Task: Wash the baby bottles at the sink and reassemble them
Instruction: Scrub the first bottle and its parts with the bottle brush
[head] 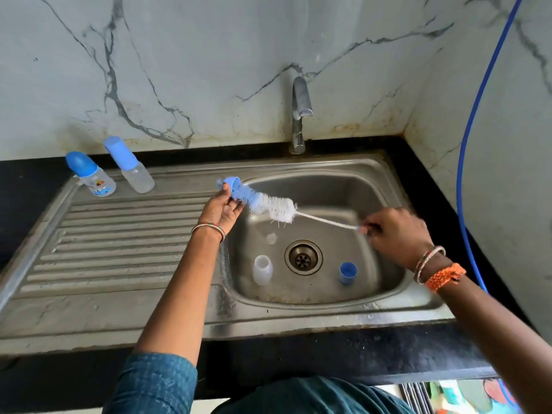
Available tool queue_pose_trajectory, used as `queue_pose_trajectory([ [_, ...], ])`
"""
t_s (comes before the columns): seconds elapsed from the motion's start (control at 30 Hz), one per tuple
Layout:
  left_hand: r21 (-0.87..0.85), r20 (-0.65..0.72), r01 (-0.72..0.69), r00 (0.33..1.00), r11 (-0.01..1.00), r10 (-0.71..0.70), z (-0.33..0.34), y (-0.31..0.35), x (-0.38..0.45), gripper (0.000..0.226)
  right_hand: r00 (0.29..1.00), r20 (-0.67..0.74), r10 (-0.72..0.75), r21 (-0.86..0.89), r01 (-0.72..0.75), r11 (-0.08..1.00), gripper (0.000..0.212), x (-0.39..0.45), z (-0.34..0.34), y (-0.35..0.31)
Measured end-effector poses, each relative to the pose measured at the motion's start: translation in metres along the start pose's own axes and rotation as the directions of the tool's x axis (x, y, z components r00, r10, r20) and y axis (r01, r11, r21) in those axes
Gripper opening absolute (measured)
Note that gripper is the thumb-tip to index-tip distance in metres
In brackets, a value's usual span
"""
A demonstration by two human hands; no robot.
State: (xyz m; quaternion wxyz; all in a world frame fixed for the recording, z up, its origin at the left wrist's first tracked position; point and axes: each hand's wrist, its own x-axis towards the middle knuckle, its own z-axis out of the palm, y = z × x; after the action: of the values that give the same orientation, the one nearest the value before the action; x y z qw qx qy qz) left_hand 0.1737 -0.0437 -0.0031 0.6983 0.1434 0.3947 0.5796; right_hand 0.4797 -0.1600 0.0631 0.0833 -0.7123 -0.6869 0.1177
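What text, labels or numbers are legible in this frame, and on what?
None can be read.
Printed baby bottle on the drainboard: a colourful picture with some blue lettering below it, too small and blurred to read.
Clear baby bottle beside it: no print visible.
Tap, sink, bottle brush, blue cap and bottle body in the basin: no markings visible.

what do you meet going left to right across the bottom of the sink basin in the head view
clear bottle body → drain → blue cap, all lying in the sink
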Motion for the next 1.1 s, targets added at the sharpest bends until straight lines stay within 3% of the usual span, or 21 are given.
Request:
queue_pose_trajectory([
  [0.07, 0.036, 0.011, -0.016, 1.000, 0.999, 0.016, 0.000, 0.001, -0.002, 0.012, 0.930, 0.365, -0.047, 0.242, -0.047, 0.969, 0.029, 0.005, -0.004, -0.002],
  [0.1, 0.032, 0.012, -0.020, 1.000, 0.999, 0.019, -0.001, 0.001, -0.002, 0.009, 0.881, 0.468, -0.068, 0.394, -0.138, 0.909, 0.037, 0.008, -0.005, -0.004],
  [0.17, 0.001, 0.003, -0.018, 1.000, 1.000, 0.018, -0.005, 0.003, -0.003, 0.009, 0.863, 0.496, -0.099, 0.541, -0.218, 0.812, 0.041, 0.012, -0.011, -0.003],
  [0.23, 0.003, -0.020, -0.016, 1.000, 1.000, 0.017, -0.008, 0.006, -0.005, 0.015, 0.920, 0.370, -0.131, 0.486, -0.071, 0.871, 0.024, 0.012, -0.018, -0.003],
  [0.3, 0.032, -0.044, -0.019, 0.999, 0.999, 0.021, -0.010, 0.008, -0.006, 0.016, 0.980, 0.142, -0.138, 0.319, 0.087, 0.944, 0.015, 0.012, -0.019, -0.003],
  [0.4, 0.043, -0.037, -0.006, 0.999, 0.999, 0.007, -0.009, 0.012, -0.006, 0.017, 0.966, -0.251, -0.056, 0.140, 0.093, 0.986, 0.013, 0.011, -0.017, -0.011],
  [0.43, 0.033, -0.020, -0.006, 1.000, 0.999, 0.007, -0.008, 0.012, -0.007, 0.016, 0.966, -0.259, -0.020, 0.163, 0.064, 0.985, 0.016, 0.013, -0.016, -0.011],
  [0.47, 0.025, 0.000, -0.014, 1.000, 1.000, 0.014, -0.007, 0.013, -0.007, 0.014, 0.985, -0.171, 0.006, 0.219, 0.033, 0.975, 0.026, 0.017, -0.015, -0.010],
  [0.53, 0.003, 0.026, -0.047, 0.999, 0.999, 0.047, -0.006, 0.015, -0.009, 0.011, 0.991, 0.136, -0.013, 0.282, -0.026, 0.959, 0.038, 0.020, -0.013, -0.008],
  [0.6, -0.007, 0.025, -0.077, 0.997, 0.997, 0.077, -0.006, 0.019, -0.010, 0.011, 0.961, 0.270, -0.057, 0.297, -0.027, 0.954, 0.038, 0.016, -0.008, -0.010],
  [0.67, -0.003, -0.005, -0.092, 0.996, 0.996, 0.092, -0.007, 0.022, -0.010, 0.013, 0.983, 0.179, -0.050, 0.300, -0.006, 0.954, 0.033, 0.014, -0.002, -0.010],
  [0.73, 0.042, -0.048, -0.085, 0.995, 0.995, 0.087, -0.007, 0.023, -0.010, 0.012, 0.999, -0.051, 0.008, 0.346, 0.010, 0.938, 0.020, 0.012, -0.002, -0.012],
  [0.77, 0.060, -0.063, -0.072, 0.995, 0.996, 0.076, -0.007, 0.023, -0.011, 0.004, 0.982, -0.184, 0.031, 0.364, 0.039, 0.931, 0.014, 0.011, -0.003, -0.014],
  [0.83, 0.058, -0.089, -0.054, 0.994, 0.997, 0.059, -0.005, 0.020, -0.012, 0.012, 0.908, -0.416, -0.046, 0.254, 0.165, 0.953, 0.013, 0.009, -0.007, -0.020],
  [0.9, 0.024, -0.100, -0.057, 0.993, 0.998, 0.059, -0.003, 0.020, -0.014, 0.018, 0.845, -0.514, -0.146, 0.162, 0.264, 0.951, 0.015, 0.007, -0.006, -0.024],
  [0.93, 0.022, -0.093, -0.059, 0.994, 0.998, 0.061, -0.002, 0.020, -0.015, 0.019, 0.872, -0.468, -0.142, 0.188, 0.256, 0.948, 0.012, 0.009, -0.006, -0.023],
  [0.97, 0.030, -0.080, -0.060, 0.995, 0.998, 0.062, -0.002, 0.020, -0.014, 0.019, 0.943, -0.316, -0.105, 0.273, 0.196, 0.942, 0.009, 0.012, -0.007, -0.020],
  [1.0, 0.051, -0.062, -0.062, 0.996, 0.997, 0.065, -0.001, 0.020, -0.014, 0.018, 0.997, -0.030, -0.076, 0.374, 0.082, 0.924, 0.015, 0.016, -0.010, -0.017],
  [1.03, 0.074, -0.049, -0.064, 0.997, 0.995, 0.068, -0.001, 0.019, -0.014, 0.017, 0.955, 0.287, -0.075, 0.453, -0.066, 0.889, 0.023, 0.018, -0.012, -0.015],
  [1.07, 0.091, -0.041, -0.063, 0.997, 0.994, 0.067, -0.002, 0.019, -0.014, 0.017, 0.863, 0.499, -0.082, 0.489, -0.202, 0.848, 0.030, 0.019, -0.013, -0.014],
  [1.1, 0.090, -0.039, -0.058, 0.997, 0.994, 0.061, -0.003, 0.018, -0.013, 0.017, 0.813, 0.575, -0.088, 0.484, -0.252, 0.838, 0.033, 0.020, -0.012, -0.012],
])
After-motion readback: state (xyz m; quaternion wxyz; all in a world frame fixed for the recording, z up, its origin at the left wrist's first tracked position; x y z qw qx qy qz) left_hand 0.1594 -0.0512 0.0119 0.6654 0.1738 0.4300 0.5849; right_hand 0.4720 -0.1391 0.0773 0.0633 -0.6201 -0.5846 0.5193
